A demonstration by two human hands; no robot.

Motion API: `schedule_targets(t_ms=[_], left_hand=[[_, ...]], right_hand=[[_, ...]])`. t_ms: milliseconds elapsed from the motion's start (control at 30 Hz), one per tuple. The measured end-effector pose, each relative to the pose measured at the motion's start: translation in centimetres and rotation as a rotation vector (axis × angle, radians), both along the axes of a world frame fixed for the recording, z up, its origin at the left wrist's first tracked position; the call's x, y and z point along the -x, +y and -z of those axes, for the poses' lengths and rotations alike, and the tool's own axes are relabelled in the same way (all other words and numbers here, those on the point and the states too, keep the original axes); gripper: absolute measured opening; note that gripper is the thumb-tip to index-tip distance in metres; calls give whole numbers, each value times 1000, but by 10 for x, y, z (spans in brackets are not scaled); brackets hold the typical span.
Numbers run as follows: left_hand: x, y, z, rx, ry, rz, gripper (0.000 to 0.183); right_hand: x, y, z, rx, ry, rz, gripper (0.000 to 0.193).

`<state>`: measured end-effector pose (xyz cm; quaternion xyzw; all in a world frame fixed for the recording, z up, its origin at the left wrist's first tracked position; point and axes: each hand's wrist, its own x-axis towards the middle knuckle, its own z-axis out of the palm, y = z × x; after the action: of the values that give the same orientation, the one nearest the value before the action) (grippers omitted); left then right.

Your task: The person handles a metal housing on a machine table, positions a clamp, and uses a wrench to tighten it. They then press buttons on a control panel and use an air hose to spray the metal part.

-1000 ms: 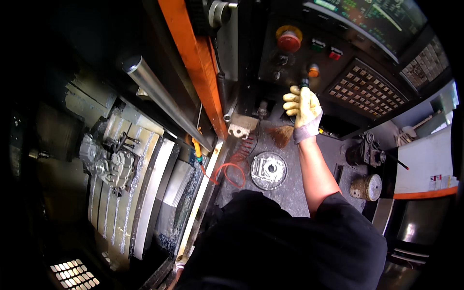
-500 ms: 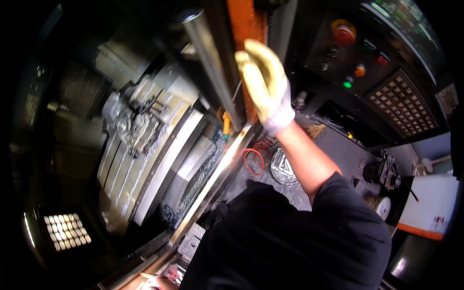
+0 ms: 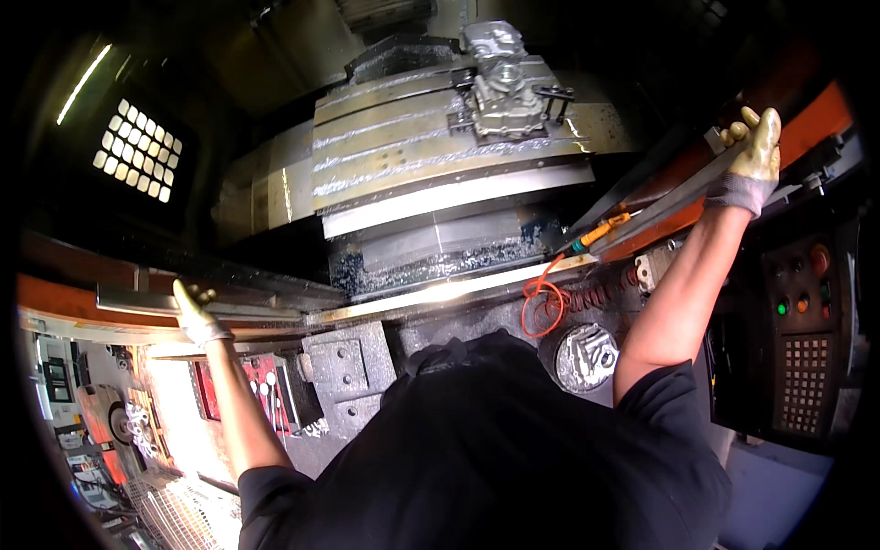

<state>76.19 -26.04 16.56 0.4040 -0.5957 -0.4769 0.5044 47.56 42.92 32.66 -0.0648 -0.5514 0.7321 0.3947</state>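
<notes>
Left hand: gloved in pale yellow and white, it is grasping a long grey metal left bar beside the orange metal left panel; its fingers are curling over, its thumb is pointing up.
Right hand: gloved alike, it is gripping the upper end of a straight grey metal right bar, next to the orange metal right panel.
Bars: they are flanking the machine's opening, one at each side, well apart.
Casting: an irregular silver-grey metal casting is sitting on the right half of the slotted steel table, near its far edge; neither hand is touching it.
Sill: an orange-and-teal air gun is resting near the right end of the pale metal sill, and its thin red hose is crossing there.
Panel: one round green button is glowing on the black control panel.
Step in hand: to my eye, the person is bracing both sides of the opening at once.
Next move: I am judging that it is calling for an even hold on both bars, with care where the hose is crossing.
</notes>
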Motion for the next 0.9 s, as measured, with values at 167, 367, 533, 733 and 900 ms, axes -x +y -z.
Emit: schedule_targets(t_ms=[167, 367, 533, 733, 900], left_hand=[[9, 72, -3, -87, 4, 445, 40], [31, 103, 25, -14, -27, 956, 33], [56, 145, 11, -60, -225, 1177, 25], [83, 170, 5, -64, -246, 1526, 27], [96, 191, -14, -121, -263, 1680, 27]], right_hand=[[-23, -64, 21, -162, 81, -58, 40], [-72, -171, 18, -339, 176, -168, 32], [-103, -249, 20, -485, 208, -185, 24], [-132, -313, 25, -428, 175, -322, 24], [-144, -329, 22, -430, 163, -393, 28]])
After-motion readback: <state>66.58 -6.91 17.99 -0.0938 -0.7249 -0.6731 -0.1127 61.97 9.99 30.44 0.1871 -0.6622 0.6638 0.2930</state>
